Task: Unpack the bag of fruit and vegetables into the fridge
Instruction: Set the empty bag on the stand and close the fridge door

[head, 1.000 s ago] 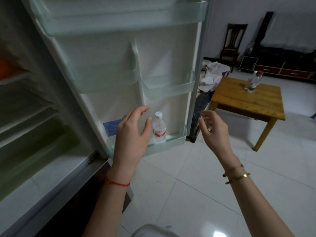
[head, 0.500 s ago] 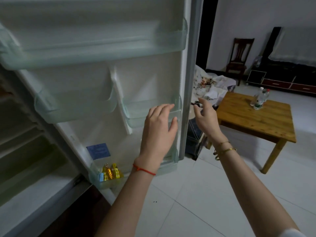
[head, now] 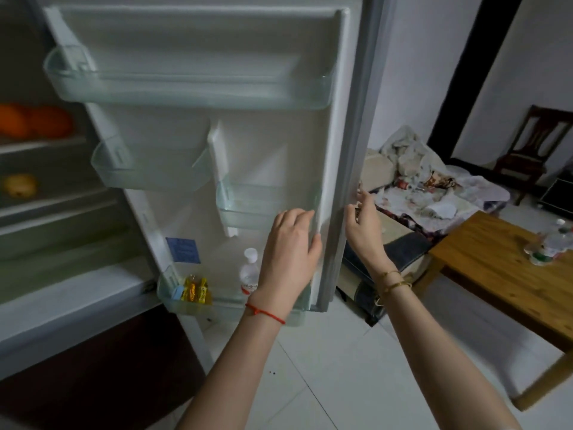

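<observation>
Fridge door (head: 279, 144) is wide open. Left hand (head: 290, 252) lies flat on the inside of the door, near its outer edge, fingers straight & thumb on the edge; it holds nothing. A red string (head: 265, 312) is round that wrist. Right hand (head: 364, 221) is at the outside edge of the door, fingers loose & a bit bent, fingertips at the edge; can't tell if they touch it. It holds nothing. Gold bangles (head: 392, 282) sit on that wrist.

Door shelves: big top bin (head: 192, 88), 2 small bins in the middle (head: 148, 172) (head: 263, 209), all see-through. Bottom bin (head: 186, 305) has a water bottle (head: 249, 271) w/ white cap, standing up, plus small yellow packs (head: 197, 290) & a little blue thing beside them.

Fruit is inside the fridge at left: 2 oranges (head: 34, 121) on an upper shelf, a yellow fruit (head: 20, 185) on the shelf below; blurry, can't tell what kind. No bag in view.

At right, a wood counter (head: 496, 268) w/ bottles (head: 555, 243) on it. Behind it a bed w/ messy cloth (head: 434, 187) & a dark chair (head: 536, 144) by the wall. Floor is white tile (head: 341, 367).
</observation>
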Tool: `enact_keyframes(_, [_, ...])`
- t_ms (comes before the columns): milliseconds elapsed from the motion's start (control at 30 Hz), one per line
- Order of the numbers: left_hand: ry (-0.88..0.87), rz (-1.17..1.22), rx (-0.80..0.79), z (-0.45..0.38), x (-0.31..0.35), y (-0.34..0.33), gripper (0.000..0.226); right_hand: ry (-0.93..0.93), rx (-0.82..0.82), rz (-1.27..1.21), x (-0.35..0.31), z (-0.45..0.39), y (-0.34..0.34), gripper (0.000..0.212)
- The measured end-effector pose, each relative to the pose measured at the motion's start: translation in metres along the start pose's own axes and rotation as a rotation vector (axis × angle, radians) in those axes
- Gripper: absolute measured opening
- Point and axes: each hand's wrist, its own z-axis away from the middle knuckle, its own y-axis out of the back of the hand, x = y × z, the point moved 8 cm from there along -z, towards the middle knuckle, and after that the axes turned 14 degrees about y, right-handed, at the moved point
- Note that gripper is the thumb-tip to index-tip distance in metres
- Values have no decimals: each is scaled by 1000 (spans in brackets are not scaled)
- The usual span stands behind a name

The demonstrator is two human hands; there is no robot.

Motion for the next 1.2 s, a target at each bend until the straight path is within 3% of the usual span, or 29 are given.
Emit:
enact_keyframes(400, [149, -8, 141, 48, 4, 15, 38, 93, -100, -100, -7, 39, 24, 52])
enact_keyframes(567, [122, 40, 252, 89, 18, 22, 39, 147, -104, -100, -21, 70, 37, 54])
enact_keyframes(967, [114, 110, 148, 154, 32, 27, 40, 365, -105, -207, -77, 161, 45, 49])
enact_keyframes(1200, [192, 134, 209, 188, 14, 49, 45, 469, -69, -317, -118, 193, 49, 44])
